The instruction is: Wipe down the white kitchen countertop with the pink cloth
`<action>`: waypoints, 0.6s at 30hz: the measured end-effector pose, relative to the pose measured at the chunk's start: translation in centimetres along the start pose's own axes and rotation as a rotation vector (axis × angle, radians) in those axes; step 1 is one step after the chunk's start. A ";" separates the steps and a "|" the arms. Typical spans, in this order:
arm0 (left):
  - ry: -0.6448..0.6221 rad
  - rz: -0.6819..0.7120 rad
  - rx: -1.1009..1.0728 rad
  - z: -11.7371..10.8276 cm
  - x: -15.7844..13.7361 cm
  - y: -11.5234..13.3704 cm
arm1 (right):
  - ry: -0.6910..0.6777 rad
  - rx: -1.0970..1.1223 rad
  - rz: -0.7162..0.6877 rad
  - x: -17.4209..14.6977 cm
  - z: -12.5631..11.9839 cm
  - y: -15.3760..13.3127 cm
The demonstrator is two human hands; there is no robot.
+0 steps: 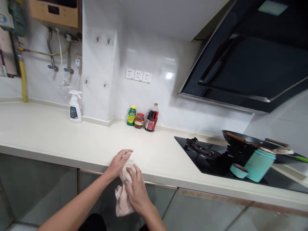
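Right hand [139,189], curled, grasps a pale cloth [123,202], which hangs long axis downward at the front edge of the tabletop [96,140]; left hand [118,164], fingers loosely extended, lies beside the cloth's upper end.

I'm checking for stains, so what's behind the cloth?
Around the cloth, the grey cabinet front and white counter show. Whatever lies directly behind it and the right hand is covered.
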State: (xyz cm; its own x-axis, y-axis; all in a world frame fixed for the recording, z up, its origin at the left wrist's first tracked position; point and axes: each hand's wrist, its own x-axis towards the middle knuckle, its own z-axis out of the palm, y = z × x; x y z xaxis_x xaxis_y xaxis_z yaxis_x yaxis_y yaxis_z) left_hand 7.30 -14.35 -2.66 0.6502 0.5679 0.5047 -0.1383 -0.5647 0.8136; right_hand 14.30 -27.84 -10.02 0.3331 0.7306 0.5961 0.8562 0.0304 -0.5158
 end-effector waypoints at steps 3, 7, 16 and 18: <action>0.106 -0.145 -0.082 -3.1 -1.7 0.1 | -0.014 0.294 -0.049 1.4 -3.8 -0.2; 0.141 -0.194 -0.101 -4.1 -2.9 0.8 | 0.027 0.289 0.115 4.1 -9.4 3.1; -0.111 0.121 0.087 3.4 -3.8 2.7 | 0.137 -0.117 0.346 2.5 -15.5 15.0; -0.198 0.242 0.135 6.0 -3.8 3.5 | 0.126 -0.141 0.337 2.3 -15.0 15.6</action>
State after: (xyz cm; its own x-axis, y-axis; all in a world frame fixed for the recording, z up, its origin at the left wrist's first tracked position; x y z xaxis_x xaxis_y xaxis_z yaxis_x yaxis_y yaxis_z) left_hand 8.82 -22.05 -3.44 0.7448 0.2882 0.6018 -0.2148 -0.7503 0.6252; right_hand 34.37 -35.92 -7.51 0.6433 0.5936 0.4835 0.7335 -0.2969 -0.6113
